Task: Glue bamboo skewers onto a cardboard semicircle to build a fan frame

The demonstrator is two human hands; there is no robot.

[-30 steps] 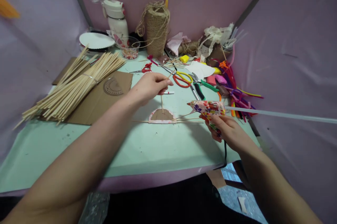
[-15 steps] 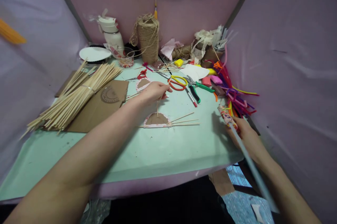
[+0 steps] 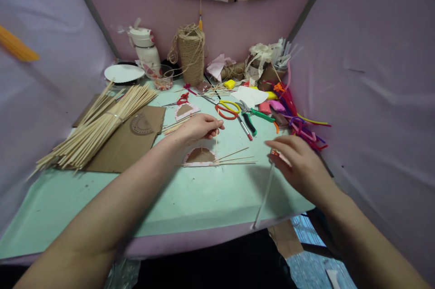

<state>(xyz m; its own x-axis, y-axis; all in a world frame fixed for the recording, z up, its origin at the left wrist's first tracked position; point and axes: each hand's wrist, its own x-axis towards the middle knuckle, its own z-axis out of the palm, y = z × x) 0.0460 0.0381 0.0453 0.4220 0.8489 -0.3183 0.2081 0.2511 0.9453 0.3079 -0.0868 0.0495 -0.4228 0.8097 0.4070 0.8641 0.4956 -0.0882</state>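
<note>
Small half-round brown cardboard piece with a pink-and-white trim lies flat on the mint-green tabletop, near the middle. Several thin bamboo skewers fan out from its right side, flat on the table. One short thin wooden stick stands upright just at the piece's right end, pinched at its top by the left hand.

Left hand: arm stretched forward from lower left, palm down, fingers curled narrow, thumb and forefinger closed on the stick's top. Hand hovers just above and behind the cardboard piece.

Right hand: arm comes in from lower right, palm down, fingers spread loosely over a floral-patterned glue gun lying at the table's right edge. Mostly hidden under the hand; cannot tell whether the fingers grip it or only rest on it. A long translucent glue stick runs from the gun down toward the table's front edge.

Around: big bundle of long bamboo skewers on a sheet of brown cardboard at left; orange-and-yellow-handled scissors and green-handled pliers behind the hands; pile of coloured pipe cleaners at right; spool of jute twine at the back by the pink wall.
</note>
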